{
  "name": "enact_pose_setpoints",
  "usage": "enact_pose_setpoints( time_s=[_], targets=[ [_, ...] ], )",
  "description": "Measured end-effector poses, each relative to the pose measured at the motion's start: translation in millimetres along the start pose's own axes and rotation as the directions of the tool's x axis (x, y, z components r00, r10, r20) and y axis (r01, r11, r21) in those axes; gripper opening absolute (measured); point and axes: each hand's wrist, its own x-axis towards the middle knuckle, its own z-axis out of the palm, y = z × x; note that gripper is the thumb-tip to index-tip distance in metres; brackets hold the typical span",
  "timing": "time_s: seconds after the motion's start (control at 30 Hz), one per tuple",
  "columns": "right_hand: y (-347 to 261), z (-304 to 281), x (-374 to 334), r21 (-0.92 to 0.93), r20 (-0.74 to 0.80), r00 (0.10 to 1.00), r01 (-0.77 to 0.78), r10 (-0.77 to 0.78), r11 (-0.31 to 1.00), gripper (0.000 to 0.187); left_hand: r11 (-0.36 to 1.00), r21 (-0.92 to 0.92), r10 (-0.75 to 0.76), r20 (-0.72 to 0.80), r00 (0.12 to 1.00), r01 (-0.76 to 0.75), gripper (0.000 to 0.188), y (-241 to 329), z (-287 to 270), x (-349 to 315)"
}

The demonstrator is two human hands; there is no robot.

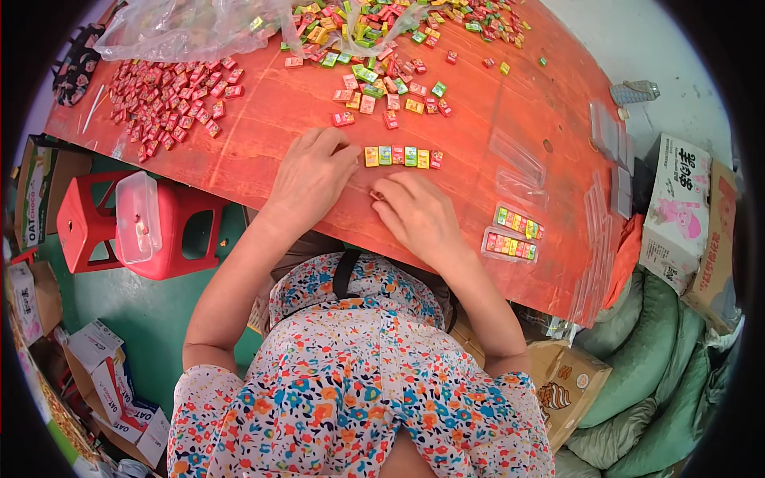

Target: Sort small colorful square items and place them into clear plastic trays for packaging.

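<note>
My left hand (313, 171) rests palm down on the red table (263, 127), its fingers curled just left of a short row of small wrapped candies (402, 157) in yellow, green and red. My right hand (414, 213) lies below that row with fingers curled; a small pinkish piece (376, 194) shows at its fingertips, and whether it is pinched I cannot tell. A thin clear sleeve seems to lie under both hands, hard to make out.
Loose mixed candies (382, 48) and clear plastic bags (191, 28) lie at the far edge; red candies (171, 99) at far left. Two filled clear packs (514, 233) and empty sleeves (606, 135) lie right. A red stool (96, 231) with a plastic box stands left; cardboard boxes, green sacks around.
</note>
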Motion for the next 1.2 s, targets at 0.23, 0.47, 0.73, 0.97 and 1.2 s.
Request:
enact_pose_setpoints(
  time_s=[0.23,0.47,0.73,0.97,1.2],
  targets=[
    [38,-45,1,-0.126,-0.176,0.943,-0.306,0.282,0.944,0.022,0.984,0.13,-0.11,-0.097,0.989,0.122,0.02,-19,-11,-7],
    [52,-50,-1,-0.161,-0.032,0.934,-0.357,0.356,0.92,0.036,0.995,-0.065,-0.084,-0.074,0.994,0.08,0.037,0,-10,-1],
    [68,-59,0,-0.085,0.064,0.975,-0.209,0.215,0.974,0.047,0.976,-0.16,-0.116,0.188,0.975,0.147,0.049,22,6,27],
    [59,-40,-2,-0.181,0.028,0.981,-0.185,0.193,0.966,0.032,0.983,-0.163,-0.067,0.147,0.987,0.091,0.029,23,26,35],
    [69,-91,-36,-0.237,-0.091,0.98,-0.194,0.177,0.952,0.03,0.969,-0.244,0.052,0.06,0.997,-0.036,0.027,67,49,66]
  ],
)
